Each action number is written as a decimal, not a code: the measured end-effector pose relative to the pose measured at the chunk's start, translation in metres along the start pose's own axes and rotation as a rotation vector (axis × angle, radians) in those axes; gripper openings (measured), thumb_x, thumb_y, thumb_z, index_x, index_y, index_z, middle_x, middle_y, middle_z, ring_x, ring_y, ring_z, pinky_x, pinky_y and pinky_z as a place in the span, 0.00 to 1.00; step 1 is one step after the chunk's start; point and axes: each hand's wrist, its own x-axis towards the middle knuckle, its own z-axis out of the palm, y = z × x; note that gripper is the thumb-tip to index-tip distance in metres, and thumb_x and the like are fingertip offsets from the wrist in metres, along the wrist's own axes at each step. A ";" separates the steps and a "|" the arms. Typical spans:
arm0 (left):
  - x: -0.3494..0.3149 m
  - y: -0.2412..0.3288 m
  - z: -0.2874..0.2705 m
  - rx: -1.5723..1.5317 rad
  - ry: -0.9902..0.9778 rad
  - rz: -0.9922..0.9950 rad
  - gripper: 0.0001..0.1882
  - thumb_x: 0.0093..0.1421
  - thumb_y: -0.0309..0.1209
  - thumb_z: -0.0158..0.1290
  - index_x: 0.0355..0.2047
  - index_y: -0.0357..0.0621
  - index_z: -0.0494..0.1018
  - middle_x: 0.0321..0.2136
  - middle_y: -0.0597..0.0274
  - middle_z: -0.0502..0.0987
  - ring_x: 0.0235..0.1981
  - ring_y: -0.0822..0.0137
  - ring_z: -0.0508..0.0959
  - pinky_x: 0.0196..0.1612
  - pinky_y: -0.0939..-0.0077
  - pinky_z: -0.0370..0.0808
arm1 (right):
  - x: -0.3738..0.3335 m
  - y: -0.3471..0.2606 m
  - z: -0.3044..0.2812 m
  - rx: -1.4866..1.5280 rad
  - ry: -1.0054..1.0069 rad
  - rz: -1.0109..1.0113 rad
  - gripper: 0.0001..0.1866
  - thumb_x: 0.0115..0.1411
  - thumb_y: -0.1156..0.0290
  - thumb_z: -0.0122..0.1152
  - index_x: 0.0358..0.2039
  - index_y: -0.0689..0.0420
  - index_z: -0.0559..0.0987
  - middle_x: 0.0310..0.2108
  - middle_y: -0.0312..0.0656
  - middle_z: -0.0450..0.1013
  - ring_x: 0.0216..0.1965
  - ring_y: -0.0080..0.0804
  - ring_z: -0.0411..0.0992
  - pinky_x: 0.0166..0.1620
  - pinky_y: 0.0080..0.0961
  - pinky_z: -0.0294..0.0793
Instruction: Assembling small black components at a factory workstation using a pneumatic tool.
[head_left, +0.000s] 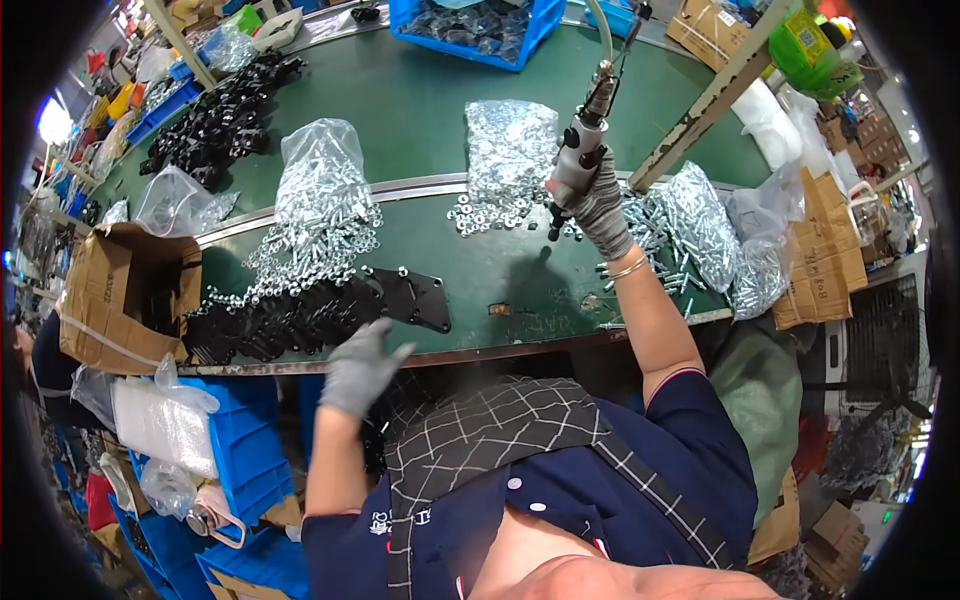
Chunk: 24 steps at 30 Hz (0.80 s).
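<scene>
My right hand (600, 208), in a grey knitted glove, is wrapped round a grey air screwdriver (580, 155), held upright above the green bench with its bit pointing down. My left hand (362, 370), also gloved, is slightly blurred at the bench's front edge. Its thumb stands away from the fingers and I see nothing in it. Just beyond it lies a black flat metal plate (412, 298) with holes, at the end of a long row of overlapping black plates (280, 322). Loose bolts and nuts (310, 235) spill from a clear bag onto that row.
Another bag of nuts (510, 140) lies behind the screwdriver; bagged bolts (700, 225) lie at the right. A cardboard box (130, 295) stands at the left end. Black parts (225, 115) and a blue bin (480, 40) sit farther back. A metal post (710, 95) rises at right.
</scene>
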 end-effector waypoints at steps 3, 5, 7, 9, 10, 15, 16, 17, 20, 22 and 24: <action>0.045 0.052 0.037 0.335 0.080 -0.160 0.35 0.47 0.53 0.55 0.47 0.38 0.66 0.46 0.47 0.70 0.45 0.56 0.74 0.46 0.65 0.71 | -0.014 0.014 -0.028 -0.437 -0.217 0.028 0.31 0.44 0.70 0.65 0.48 0.55 0.63 0.38 0.47 0.71 0.37 0.40 0.72 0.41 0.31 0.72; 0.061 0.056 0.039 0.313 0.056 -0.161 0.34 0.47 0.53 0.55 0.46 0.38 0.66 0.46 0.47 0.70 0.45 0.55 0.74 0.46 0.65 0.71 | -0.016 -0.012 -0.038 -1.081 -0.677 0.245 0.25 0.44 0.65 0.65 0.44 0.54 0.69 0.35 0.47 0.72 0.36 0.43 0.73 0.40 0.36 0.72; 0.077 0.063 0.043 0.278 0.010 -0.168 0.32 0.48 0.51 0.55 0.43 0.37 0.68 0.44 0.45 0.71 0.46 0.53 0.73 0.46 0.63 0.72 | -0.024 -0.005 -0.059 -1.165 -0.892 0.429 0.21 0.45 0.64 0.64 0.41 0.53 0.72 0.34 0.46 0.73 0.36 0.43 0.73 0.39 0.37 0.72; 0.098 0.072 0.042 0.295 -0.102 -0.148 0.30 0.49 0.49 0.55 0.43 0.37 0.68 0.44 0.46 0.72 0.45 0.53 0.73 0.46 0.63 0.72 | -0.028 0.004 -0.074 -1.227 -1.101 0.620 0.17 0.46 0.63 0.62 0.38 0.52 0.75 0.33 0.45 0.74 0.36 0.42 0.73 0.38 0.37 0.71; 0.106 0.075 0.039 0.316 -0.211 -0.146 0.27 0.49 0.48 0.54 0.42 0.38 0.69 0.43 0.46 0.72 0.45 0.53 0.74 0.45 0.63 0.72 | -0.027 0.010 -0.078 -1.226 -1.117 0.616 0.16 0.46 0.63 0.62 0.36 0.53 0.76 0.32 0.45 0.74 0.36 0.43 0.73 0.38 0.37 0.71; 0.097 0.094 0.040 0.377 -0.240 -0.137 0.18 0.51 0.35 0.52 0.40 0.39 0.71 0.37 0.50 0.76 0.41 0.53 0.76 0.41 0.61 0.74 | -0.036 0.019 -0.079 -1.154 -1.006 0.437 0.14 0.45 0.62 0.64 0.30 0.55 0.77 0.28 0.46 0.74 0.34 0.44 0.73 0.37 0.37 0.71; 0.095 0.091 0.044 0.379 -0.240 -0.140 0.18 0.51 0.35 0.52 0.40 0.39 0.71 0.37 0.50 0.76 0.41 0.53 0.76 0.41 0.61 0.74 | -0.041 0.018 -0.075 -1.118 -0.935 0.355 0.13 0.44 0.62 0.65 0.29 0.55 0.77 0.28 0.46 0.74 0.33 0.44 0.73 0.36 0.37 0.71; 0.095 0.083 0.048 0.344 -0.157 -0.134 0.17 0.52 0.35 0.51 0.39 0.39 0.71 0.35 0.50 0.76 0.39 0.54 0.77 0.39 0.60 0.74 | -0.044 0.016 -0.070 -1.116 -0.931 0.352 0.13 0.44 0.62 0.65 0.29 0.55 0.77 0.28 0.46 0.74 0.33 0.44 0.73 0.36 0.37 0.71; 0.094 0.050 0.061 0.275 0.010 -0.125 0.15 0.53 0.35 0.50 0.36 0.37 0.72 0.31 0.50 0.77 0.36 0.54 0.78 0.37 0.59 0.74 | -0.051 0.014 -0.052 -1.108 -0.806 0.196 0.13 0.45 0.63 0.65 0.28 0.56 0.76 0.26 0.46 0.73 0.32 0.43 0.73 0.35 0.37 0.70; 0.083 0.033 0.062 0.125 0.171 0.098 0.14 0.55 0.37 0.50 0.34 0.38 0.72 0.27 0.53 0.77 0.29 0.58 0.78 0.29 0.64 0.74 | -0.055 0.009 -0.054 -1.069 -0.784 0.265 0.12 0.46 0.63 0.63 0.28 0.55 0.76 0.26 0.46 0.73 0.32 0.43 0.73 0.35 0.37 0.70; 0.074 0.034 0.057 0.052 0.252 0.206 0.13 0.56 0.37 0.50 0.33 0.38 0.72 0.25 0.55 0.77 0.25 0.60 0.78 0.25 0.66 0.74 | -0.057 0.006 -0.059 -0.996 -0.740 0.404 0.10 0.49 0.62 0.59 0.28 0.55 0.76 0.26 0.46 0.73 0.32 0.44 0.72 0.35 0.37 0.70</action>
